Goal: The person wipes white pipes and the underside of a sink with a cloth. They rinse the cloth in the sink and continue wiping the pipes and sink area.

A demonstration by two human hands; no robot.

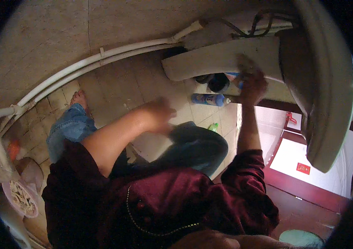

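My left hand [161, 116], blurred, is above my bent knee in dark trousers or jeans; whether it holds anything is unclear. My right hand [254, 84], also blurred, is raised beside a pale curved panel [223, 57]. Something blue shows at its fingers, but I cannot tell if the hand holds it. Left of and below this hand, a blue plastic bottle [207, 99] with a white cap lies on its side. A dark round object [218, 82] sits just behind the bottle. Nearer my knee is a small green object [213, 127], perhaps a bottle.
Pale pipes [86, 63] run along the wall at the upper left. A large pale curved fixture [328, 93] hangs at the right, above a doorway. A pink-rimmed container [22, 199] with crumpled contents stands at the lower left. My bare foot [79, 99] rests on the tiled floor.
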